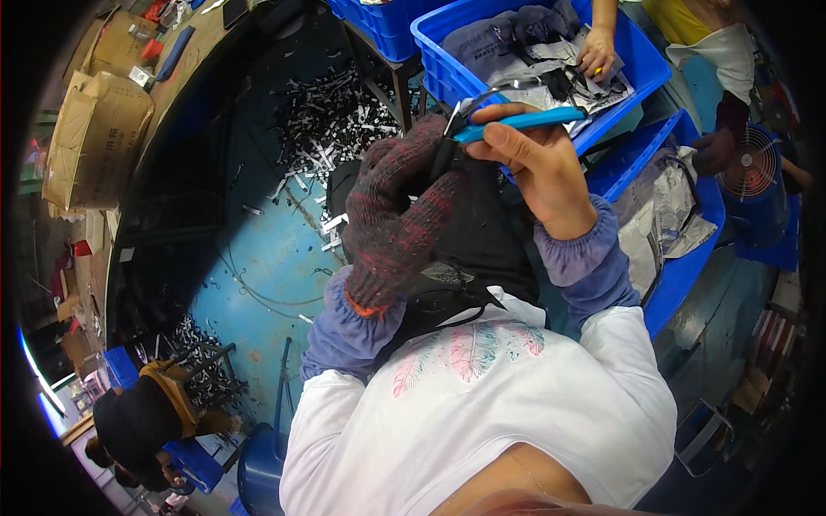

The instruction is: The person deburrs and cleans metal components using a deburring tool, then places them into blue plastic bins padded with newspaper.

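Observation:
My left hand (400, 206) wears a dark red and black knit glove. Its fingers are closed around a small black piece (443, 157), mostly hidden by the glove. In my bare right hand (542, 168) is a blue-handled cutter (516, 125), gripped between thumb and fingers. Its metal head (453, 120) lies against the gloved fingertips, at the black piece. A thin, dark curved strip (492, 93) rises beside the cutter head; where it ends I cannot make out. Both hands are above my dark lap.
A blue crate (439, 64) with grey bags stands ahead, another person's hand (596, 53) inside it. A second blue crate (710, 193) with grey bags is at my right, near a fan (751, 163). Black and white scraps (344, 112) litter the floor. Cardboard boxes (99, 142) stand left.

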### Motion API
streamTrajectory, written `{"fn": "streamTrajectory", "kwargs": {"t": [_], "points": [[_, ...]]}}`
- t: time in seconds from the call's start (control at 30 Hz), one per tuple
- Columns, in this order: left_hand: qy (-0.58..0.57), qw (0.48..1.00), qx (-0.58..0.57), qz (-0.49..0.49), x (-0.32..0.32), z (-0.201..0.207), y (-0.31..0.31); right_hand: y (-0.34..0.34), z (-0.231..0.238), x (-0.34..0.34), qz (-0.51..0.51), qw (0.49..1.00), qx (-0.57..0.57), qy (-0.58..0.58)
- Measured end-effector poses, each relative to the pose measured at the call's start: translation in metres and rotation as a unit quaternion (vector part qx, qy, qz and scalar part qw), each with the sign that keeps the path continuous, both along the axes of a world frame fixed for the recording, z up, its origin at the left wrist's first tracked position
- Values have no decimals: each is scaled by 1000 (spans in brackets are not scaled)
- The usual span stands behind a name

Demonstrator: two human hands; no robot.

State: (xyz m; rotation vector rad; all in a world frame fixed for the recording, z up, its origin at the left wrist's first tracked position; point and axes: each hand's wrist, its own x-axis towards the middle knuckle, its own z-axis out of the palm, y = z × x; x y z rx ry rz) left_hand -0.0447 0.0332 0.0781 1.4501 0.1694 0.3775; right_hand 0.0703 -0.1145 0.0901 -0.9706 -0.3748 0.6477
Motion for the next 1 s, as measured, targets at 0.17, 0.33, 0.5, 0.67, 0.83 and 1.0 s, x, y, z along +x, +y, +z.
{"fn": "streamTrajectory", "kwargs": {"t": [0.17, 0.33, 0.5, 0.67, 0.83, 1.0], "points": [[52, 992, -86, -71, 4, 15, 0, -11, 10, 3, -10, 1000, -14, -13], [27, 999, -30, 36, -1, 0, -4, -3, 14, 5, 31, 997, -62, -26], [-79, 976, 176, 100, 5, 1, -28, -3, -18, -1, 30, 993, -2, 118], [-128, 988, 82, -10, -6, -16, -8, -3, -31, 5, 32, 986, -20, 161], [-46, 934, -339, -102, 5, 5, -15, -4, -8, -6, -103, 994, -4, -25], [135, 934, -329, 6, 12, 11, -26, -5, -12, -6, -170, 945, -41, -277]]}}
